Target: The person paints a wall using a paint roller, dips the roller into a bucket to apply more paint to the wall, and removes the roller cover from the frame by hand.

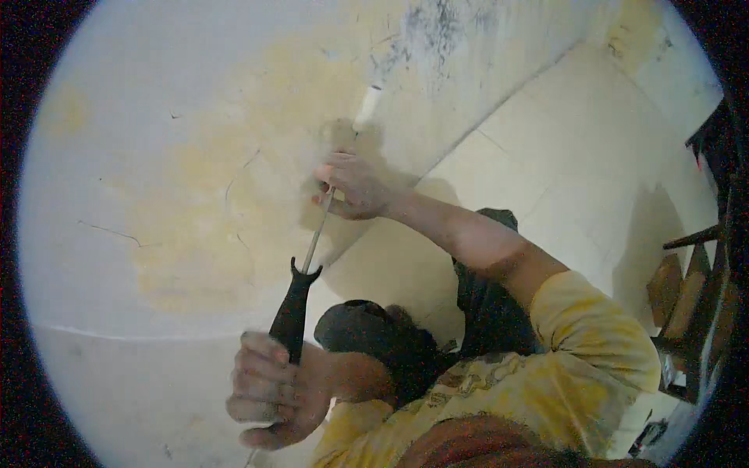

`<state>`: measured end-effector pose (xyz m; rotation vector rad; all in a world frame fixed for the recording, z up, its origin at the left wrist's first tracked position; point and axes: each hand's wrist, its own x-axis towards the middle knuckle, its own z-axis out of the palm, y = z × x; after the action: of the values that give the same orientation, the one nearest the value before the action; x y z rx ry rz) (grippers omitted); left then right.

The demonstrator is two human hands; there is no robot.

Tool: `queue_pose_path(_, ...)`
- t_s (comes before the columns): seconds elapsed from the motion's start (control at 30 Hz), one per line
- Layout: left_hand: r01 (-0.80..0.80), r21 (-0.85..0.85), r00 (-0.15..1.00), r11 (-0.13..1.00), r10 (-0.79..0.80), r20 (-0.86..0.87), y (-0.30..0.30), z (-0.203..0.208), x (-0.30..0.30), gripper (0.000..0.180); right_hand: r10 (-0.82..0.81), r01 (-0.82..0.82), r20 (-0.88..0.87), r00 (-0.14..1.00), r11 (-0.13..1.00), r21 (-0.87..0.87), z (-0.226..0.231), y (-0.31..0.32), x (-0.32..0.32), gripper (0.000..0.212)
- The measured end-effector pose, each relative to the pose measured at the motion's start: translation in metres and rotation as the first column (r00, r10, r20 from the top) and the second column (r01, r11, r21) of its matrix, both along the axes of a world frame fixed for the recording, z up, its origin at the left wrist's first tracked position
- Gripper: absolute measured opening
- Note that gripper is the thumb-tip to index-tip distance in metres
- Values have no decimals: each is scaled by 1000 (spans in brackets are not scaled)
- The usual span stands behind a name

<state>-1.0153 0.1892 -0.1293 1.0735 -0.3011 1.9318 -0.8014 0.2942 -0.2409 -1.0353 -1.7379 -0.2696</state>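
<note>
My left hand [277, 390] is closed round the black handle [290, 316] of a long tool, its fingers slightly blurred. The handle ends in a small two-pronged guard, from which a thin metal rod [315, 240] runs up and to the right. Further along, my right hand [351, 186] has its fingers closed about the rod. Beyond the fingers, a short white cylinder [367, 108] sits in line with the rod and seems to be the tool's far end. It lies close to a pale, yellow-stained surface [211, 210]. The tool's exact kind cannot be made out.
Black smudges [437, 35] mark the stained surface beyond the white end. A dark seam [499, 105] runs slanting beside my right hand, with cream surface past it. My dark-clothed knees [359, 320] are close below. Wooden furniture parts [690, 288] stand at the far right.
</note>
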Motion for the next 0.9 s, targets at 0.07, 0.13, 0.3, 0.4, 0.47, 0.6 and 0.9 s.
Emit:
queue_pose_path(0.07, -96, -149, 995, 984, 89, -51, 6, -4, 22, 30, -162, 153, -42, 986, 973, -175, -24, 4, 6, 11)
queue_pose_path(0.13, -325, -100, 873, 940, 257, -414, 39, -13, 51, 23, -332, 289, -102, 938, 910, -297, -49, 13, 21, 11)
queue_pose_path(0.3, -353, 103, 711, 930, 338, -616, 48, -22, 61, 24, -550, 557, -151, 822, 830, 9, -67, 22, 34, 9)
queue_pose_path(0.4, 37, 325, 848, 945, 142, -511, 12, 2, 20, 24, -42, -95, -535, 844, 970, -226, -53, 13, 9, 9)
queue_pose_path(0.47, 210, 514, 735, 832, 212, -644, -2, 7, 17, 24, -124, 126, -223, 967, 992, -9, -48, 6, -8, 13)
queue_pose_path(0.6, -112, -118, 841, 987, 31, -540, 13, -17, 63, 36, -198, 199, -361, 911, 979, -33, -63, 10, 3, 17)
queue_pose_path(0.9, 51, 67, 782, 996, 2, -623, 29, -26, 52, 37, -198, 103, -348, 916, 957, -272, -87, 15, -14, 23)
